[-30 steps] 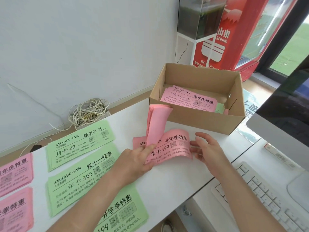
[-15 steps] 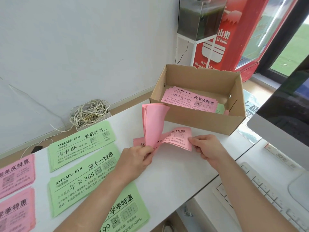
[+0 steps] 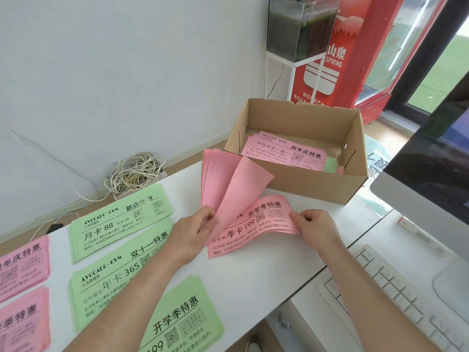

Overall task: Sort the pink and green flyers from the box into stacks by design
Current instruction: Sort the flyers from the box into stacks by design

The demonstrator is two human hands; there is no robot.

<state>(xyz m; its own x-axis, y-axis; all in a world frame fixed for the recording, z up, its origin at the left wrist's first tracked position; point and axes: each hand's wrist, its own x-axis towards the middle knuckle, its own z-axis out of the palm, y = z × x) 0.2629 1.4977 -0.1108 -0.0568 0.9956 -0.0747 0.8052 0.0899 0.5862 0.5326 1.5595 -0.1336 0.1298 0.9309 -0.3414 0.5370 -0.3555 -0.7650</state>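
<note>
Pink flyers (image 3: 253, 229) on counter (image 3: 253, 275), just before box (image 3: 304, 184). Left hand (image 3: 193, 232) pinches lifted sheets; right hand (image 3: 314, 227) pinches the lower sheets' end.

Beyond the far edge of the white table (image 3: 253, 275) we see a tangle of pale cable (image 3: 134, 174) by the wall, with a small black plug (image 3: 54, 227) near it. Past the right edge we find a white keyboard (image 3: 396, 295) before a silver monitor (image 3: 431, 179). Behind stand a red drinks cooler (image 3: 355, 59) and a glass tank (image 3: 302, 29) on a white stand (image 3: 291, 72).
</note>
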